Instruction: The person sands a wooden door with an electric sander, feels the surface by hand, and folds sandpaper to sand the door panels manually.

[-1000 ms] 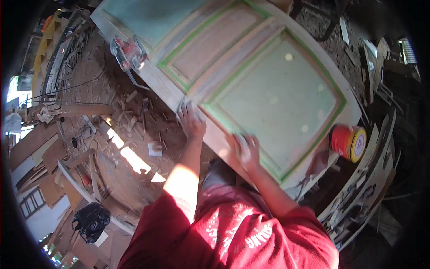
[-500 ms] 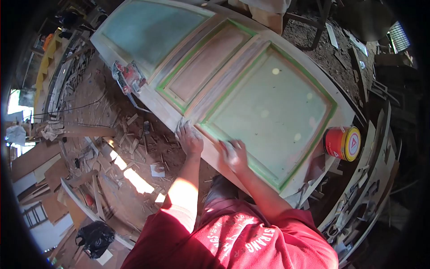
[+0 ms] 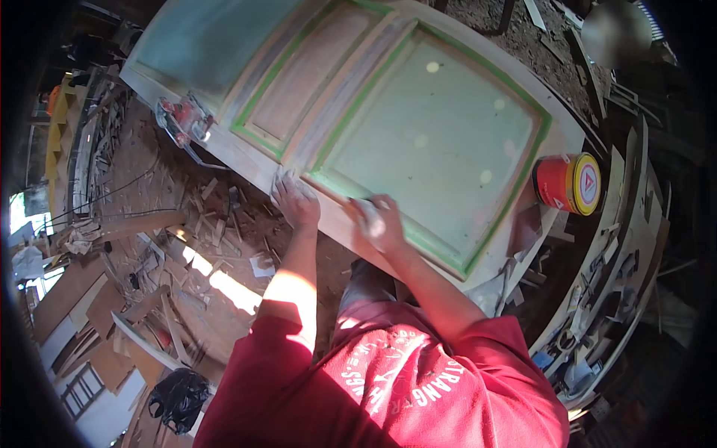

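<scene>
A large wooden door (image 3: 549,160) with pale green panels and brighter green mouldings lies flat in front of me. My left hand (image 3: 296,200) rests on its near edge frame, fingers stretched out and lying flat. To the right, my right hand (image 3: 385,224) is curled over the near rail, beside the green moulding (image 3: 429,250) of the large panel (image 3: 441,134). A small whitish, blurred piece (image 3: 368,215) shows at its fingers; what kind of thing it is cannot be made out.
A red power tool (image 3: 183,119) sits at the door's left edge. On the right a red and yellow can (image 3: 567,184) stands by the door. Wood scraps litter the floor, with a black plastic bag (image 3: 179,399) at lower left. Long boards (image 3: 624,246) lie at right.
The view has shifted, so the door appears higher and further left. My left hand keeps its place on the edge. My right hand has moved slightly along the near rail.
</scene>
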The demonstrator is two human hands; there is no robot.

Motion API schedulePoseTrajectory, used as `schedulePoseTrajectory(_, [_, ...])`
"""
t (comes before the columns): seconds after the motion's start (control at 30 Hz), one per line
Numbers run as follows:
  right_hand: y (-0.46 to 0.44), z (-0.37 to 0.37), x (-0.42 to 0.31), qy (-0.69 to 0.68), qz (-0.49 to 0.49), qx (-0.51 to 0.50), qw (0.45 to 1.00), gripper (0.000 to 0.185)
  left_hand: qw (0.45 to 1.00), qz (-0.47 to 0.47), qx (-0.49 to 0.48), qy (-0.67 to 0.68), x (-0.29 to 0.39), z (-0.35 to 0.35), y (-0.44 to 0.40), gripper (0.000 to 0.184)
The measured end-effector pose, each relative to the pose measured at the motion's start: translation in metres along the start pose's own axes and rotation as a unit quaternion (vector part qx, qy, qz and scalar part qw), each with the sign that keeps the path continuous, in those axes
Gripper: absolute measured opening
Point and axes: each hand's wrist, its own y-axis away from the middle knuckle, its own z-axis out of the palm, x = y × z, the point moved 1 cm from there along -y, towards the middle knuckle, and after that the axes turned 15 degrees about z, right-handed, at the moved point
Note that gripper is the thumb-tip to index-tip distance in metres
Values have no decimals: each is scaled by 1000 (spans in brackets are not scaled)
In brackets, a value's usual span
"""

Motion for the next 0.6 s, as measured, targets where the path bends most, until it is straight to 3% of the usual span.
schedulePoseTrajectory(0.13, [80, -113, 43, 79, 78, -59, 992, 34, 1000, 6, 11, -4, -1, 2, -3, 40])
schedulePoseTrajectory(0.23, [77, -100, 38, 59, 85, -28, 994, 30, 1000, 16, 16, -10, -2, 2, 2, 40])
schedulePoseTrajectory(0.3, [41, -45, 18, 41, 53, 15, 998, 23, 1000, 20, 22, -10, -2, 6, -3, 41])
schedulePoseTrajectory(0.4, [-14, 14, -15, 64, 52, -42, 996, 25, 999, 26, 21, -9, -4, 6, 1, 42])
schedulePoseTrajectory(0.5, [6, 5, 2, 7, 40, -14, 999, 27, 999, 35, 25, -11, -6, 9, 2, 41])
schedulePoseTrajectory(0.6, [77, -79, 45, 39, 69, -30, 996, 34, 999, 35, 18, -19, -6, 8, 1, 42])
